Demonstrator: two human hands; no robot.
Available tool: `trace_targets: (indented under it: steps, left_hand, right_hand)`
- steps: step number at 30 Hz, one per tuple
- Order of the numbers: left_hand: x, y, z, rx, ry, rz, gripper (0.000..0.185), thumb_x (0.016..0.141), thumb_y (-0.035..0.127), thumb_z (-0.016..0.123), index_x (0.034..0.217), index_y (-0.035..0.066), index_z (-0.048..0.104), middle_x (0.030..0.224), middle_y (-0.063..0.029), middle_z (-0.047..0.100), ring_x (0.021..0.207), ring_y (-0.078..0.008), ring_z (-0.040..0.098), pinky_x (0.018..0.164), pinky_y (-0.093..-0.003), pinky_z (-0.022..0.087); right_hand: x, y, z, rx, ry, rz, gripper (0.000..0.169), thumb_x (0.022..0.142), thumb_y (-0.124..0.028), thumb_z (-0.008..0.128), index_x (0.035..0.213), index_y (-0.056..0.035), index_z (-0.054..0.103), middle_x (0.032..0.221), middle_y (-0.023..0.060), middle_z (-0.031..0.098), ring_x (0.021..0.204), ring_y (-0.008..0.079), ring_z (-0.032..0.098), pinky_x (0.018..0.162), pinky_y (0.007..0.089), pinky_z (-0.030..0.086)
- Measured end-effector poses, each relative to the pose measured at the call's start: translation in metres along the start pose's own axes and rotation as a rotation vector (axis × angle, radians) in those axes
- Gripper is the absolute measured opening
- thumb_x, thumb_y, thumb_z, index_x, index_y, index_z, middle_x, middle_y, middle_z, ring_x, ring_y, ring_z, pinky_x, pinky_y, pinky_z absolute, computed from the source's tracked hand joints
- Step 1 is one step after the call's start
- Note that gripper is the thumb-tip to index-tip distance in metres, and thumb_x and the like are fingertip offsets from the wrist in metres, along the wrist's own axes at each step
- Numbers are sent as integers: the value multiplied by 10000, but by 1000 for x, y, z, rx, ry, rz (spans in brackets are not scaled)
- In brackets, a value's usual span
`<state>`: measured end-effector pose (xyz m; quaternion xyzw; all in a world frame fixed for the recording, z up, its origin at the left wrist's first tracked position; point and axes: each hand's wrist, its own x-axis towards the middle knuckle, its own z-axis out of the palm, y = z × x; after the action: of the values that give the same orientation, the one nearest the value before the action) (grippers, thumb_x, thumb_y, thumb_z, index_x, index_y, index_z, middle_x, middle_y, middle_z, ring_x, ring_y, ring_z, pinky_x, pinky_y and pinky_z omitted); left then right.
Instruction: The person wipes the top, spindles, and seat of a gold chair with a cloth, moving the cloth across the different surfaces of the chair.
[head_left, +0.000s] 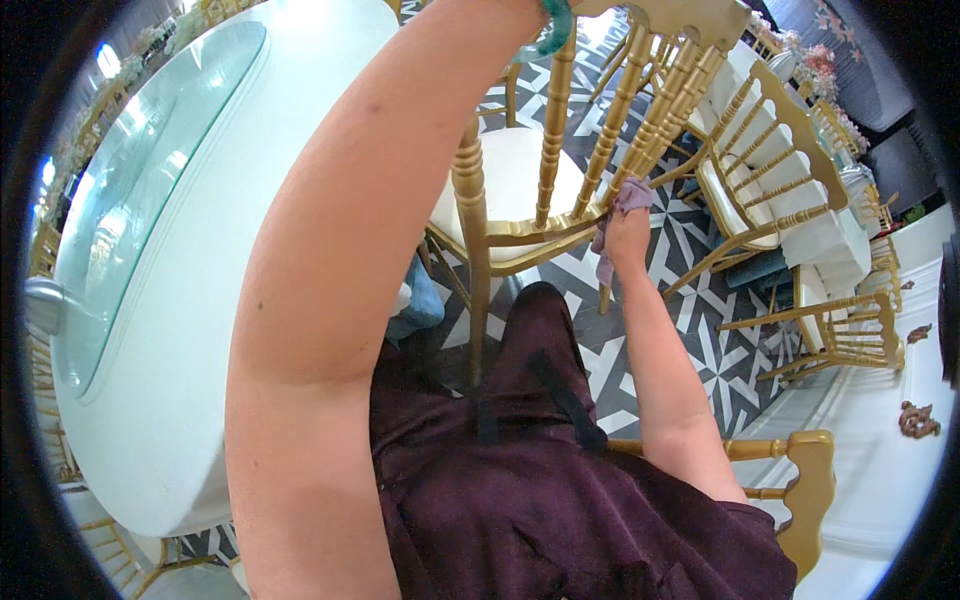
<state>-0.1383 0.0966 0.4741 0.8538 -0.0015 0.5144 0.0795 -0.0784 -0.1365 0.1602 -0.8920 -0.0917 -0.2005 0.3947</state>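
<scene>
A gold spindle-back chair (551, 150) with a white seat pad (517, 176) stands before me. My right hand (628, 231) is closed on a mauve cloth (634, 196), which it presses around the chair's right back post, near the lower rail. Across the view on the left stretches my left forearm, with a green bangle (553, 34) at the wrist. It reaches up to the top of the chair's back. The left hand lies at the upper edge of the picture, almost wholly cut off, so its fingers do not show.
At left is a round table with a white cloth (172, 397) and a glass turntable (150, 195). More gold chairs (780, 150) stand at right by another white-covered table. Behind me at lower right is a gold chair back (810, 502). The floor (712, 360) is patterned.
</scene>
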Motion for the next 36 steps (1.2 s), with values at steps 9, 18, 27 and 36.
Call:
trace_targets:
  steps: [9, 18, 27, 36]
  left_hand:
    - [-1, -5, -49, -64, -320, 346, 412, 857, 395, 429, 877, 25, 610, 851, -178, 647, 817, -340, 625, 759, -427, 485]
    - [1, -3, -4, -372, -486, 559, 427, 858, 423, 486, 1085, 74, 580, 876, -165, 651, 757, -336, 614, 700, -423, 468]
    - [-44, 23, -72, -591, -836, 391, 561, 773, 387, 606, 1192, 26, 514, 955, -207, 631, 871, -333, 628, 795, -378, 491]
    - [-98, 122, -68, -551, -846, 231, 336, 781, 160, 563, 1047, -42, 525, 845, -207, 644, 794, -318, 648, 682, -392, 518]
  right_hand:
    - [-26, -3, -6, 76, -1, 8, 361, 907, -109, 457, 1265, -65, 441, 1312, 181, 393, 1204, 364, 397, 999, 388, 339]
    - [-47, -99, -62, 767, 29, 411, 374, 964, -250, 446, 1257, -22, 402, 995, 67, 516, 811, 141, 543, 687, 266, 482]
    - [-50, -39, -54, 628, 172, 131, 121, 952, -157, 465, 1011, -53, 481, 842, 33, 522, 681, 137, 551, 616, 304, 499]
    - [-38, 14, -51, 851, 130, 159, 137, 938, -156, 497, 1010, -42, 517, 893, 32, 549, 788, 137, 552, 718, 286, 478]
